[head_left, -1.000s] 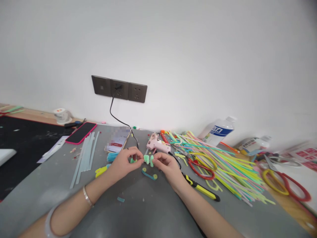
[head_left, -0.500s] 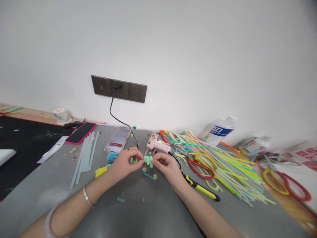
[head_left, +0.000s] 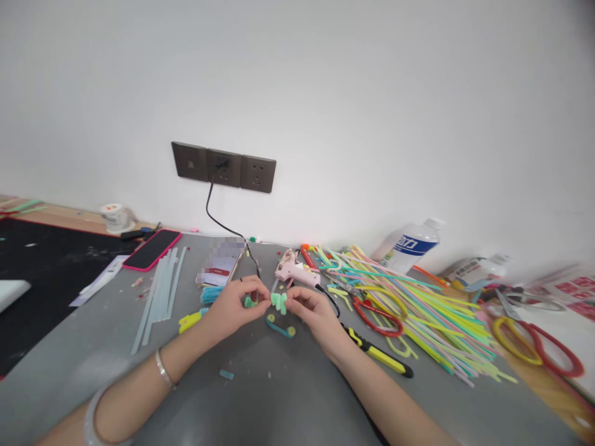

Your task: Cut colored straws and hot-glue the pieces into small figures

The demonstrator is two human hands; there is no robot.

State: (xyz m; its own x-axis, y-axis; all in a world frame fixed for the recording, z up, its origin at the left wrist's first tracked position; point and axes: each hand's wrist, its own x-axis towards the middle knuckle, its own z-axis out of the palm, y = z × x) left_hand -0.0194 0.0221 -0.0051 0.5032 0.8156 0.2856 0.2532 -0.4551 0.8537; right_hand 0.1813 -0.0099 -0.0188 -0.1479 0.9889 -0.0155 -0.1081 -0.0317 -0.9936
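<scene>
A small light-green fuzzy piece with several bends [head_left: 279,301] is pinched between my left hand [head_left: 245,302] and my right hand [head_left: 310,310], one at each end. More green fuzz shows behind the fingers of my left hand. Just below my hands, a blue strip with a yellow-green coil at each end [head_left: 280,328] lies on the grey table [head_left: 260,402]. A pink glue gun [head_left: 297,272] rests behind my right hand. Blue and yellow fuzzy pieces [head_left: 190,321] lie beside my left wrist.
Translucent sticks [head_left: 160,297], a pink-edged phone [head_left: 152,249] and a lit phone [head_left: 220,263] are at left. Right are coloured fuzzy stems [head_left: 418,303], red-yellow scissors [head_left: 379,310], a yellow-black cutter [head_left: 381,356] and a white bottle [head_left: 411,244]. A black cord runs to the wall sockets [head_left: 224,167].
Both hands keep their pinch on the green piece, which has shifted very slightly. Nothing else has visibly moved.
</scene>
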